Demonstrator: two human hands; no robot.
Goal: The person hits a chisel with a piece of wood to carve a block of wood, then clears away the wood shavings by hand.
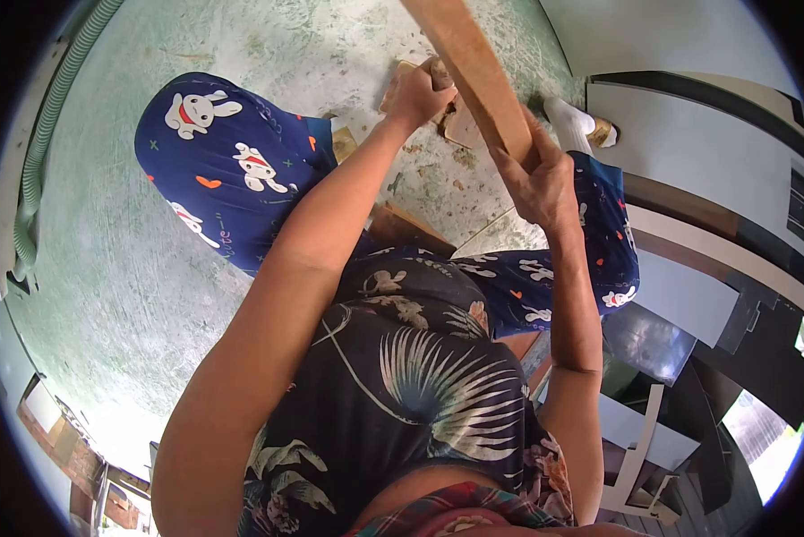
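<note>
My right hand (538,179) is closed around the lower end of a long, flat wooden board (474,67), which slants up and leaves the view at the top. Close to the board's left edge, my left hand (422,97) is closed on a short, round-ended brown handle (440,73). What the handle belongs to is hidden. Under and beside that hand, a wooden block (396,88) and another wooden piece (460,127) lie on the floor.
Between my legs lies a brown wooden piece (411,228) on the worn, debris-strewn floor (106,295). A ribbed green hose (44,143) runs along the left. Flat panels (688,134) lean at the right. My foot (570,123) rests near them.
</note>
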